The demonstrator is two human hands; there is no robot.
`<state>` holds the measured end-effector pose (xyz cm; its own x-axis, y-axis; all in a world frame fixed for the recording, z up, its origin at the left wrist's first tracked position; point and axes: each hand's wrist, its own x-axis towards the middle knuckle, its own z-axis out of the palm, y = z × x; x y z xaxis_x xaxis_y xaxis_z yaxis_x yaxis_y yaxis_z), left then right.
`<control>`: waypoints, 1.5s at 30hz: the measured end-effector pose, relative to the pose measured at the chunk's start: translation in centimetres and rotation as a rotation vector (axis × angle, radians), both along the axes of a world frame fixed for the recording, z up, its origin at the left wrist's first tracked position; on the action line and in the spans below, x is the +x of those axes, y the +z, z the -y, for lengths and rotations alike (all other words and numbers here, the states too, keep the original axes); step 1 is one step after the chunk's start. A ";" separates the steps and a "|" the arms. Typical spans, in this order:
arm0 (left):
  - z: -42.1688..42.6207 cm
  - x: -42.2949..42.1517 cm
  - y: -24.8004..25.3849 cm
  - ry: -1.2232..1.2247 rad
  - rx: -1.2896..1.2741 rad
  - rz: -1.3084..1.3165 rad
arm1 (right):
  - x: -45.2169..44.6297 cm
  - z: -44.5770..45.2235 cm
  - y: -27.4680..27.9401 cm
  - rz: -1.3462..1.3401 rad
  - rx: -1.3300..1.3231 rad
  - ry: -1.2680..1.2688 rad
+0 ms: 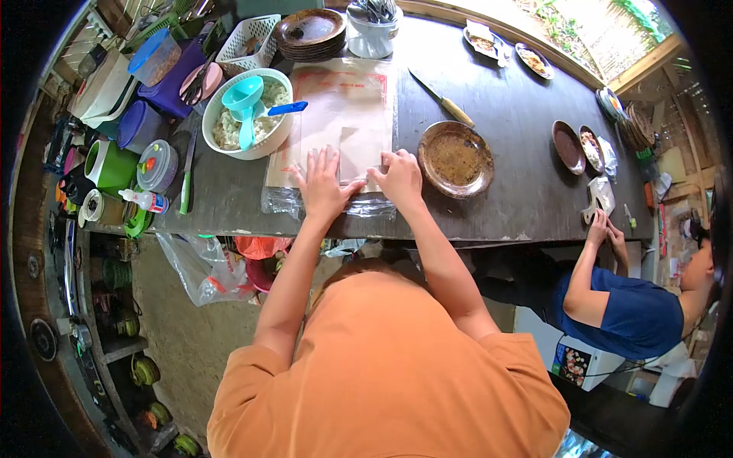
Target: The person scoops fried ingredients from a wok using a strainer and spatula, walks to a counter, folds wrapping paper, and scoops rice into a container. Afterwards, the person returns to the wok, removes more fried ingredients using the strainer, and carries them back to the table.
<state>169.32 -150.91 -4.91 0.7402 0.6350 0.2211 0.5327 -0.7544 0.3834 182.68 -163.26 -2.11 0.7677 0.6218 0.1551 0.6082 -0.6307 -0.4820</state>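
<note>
My left hand (324,185) lies with fingers spread on the lower part of a stack of brown wrapping paper (328,107) with red print. My right hand (400,180) rests at the paper's lower right, fingers slightly bent and thumb out, holding nothing that I can see. Between the hands is a smaller paper piece (356,149). Clear plastic (284,203) shows under the paper's near edge. Left of the paper stands a white bowl of rice (224,135) with a turquoise scoop (246,98) and a blue-handled utensil (288,108) in it.
A brown plate (456,159) and a wooden-handled knife (444,99) lie to the right. Stacked plates (309,34) and a white cutlery pot (372,37) stand behind. A green-handled knife (188,175) lies left. At the far right, another person (622,305) handles something pale.
</note>
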 end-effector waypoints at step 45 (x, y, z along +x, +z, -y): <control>-5.1 2.9 2.1 -0.292 0.069 0.128 | 5.3 -3.0 -1.1 0.095 0.170 0.561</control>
<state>172.23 -145.83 -2.78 0.8520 0.3804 0.3597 0.2409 -0.8948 0.3759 188.01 -160.26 -3.25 0.3071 0.8889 0.3400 0.8719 -0.1196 -0.4749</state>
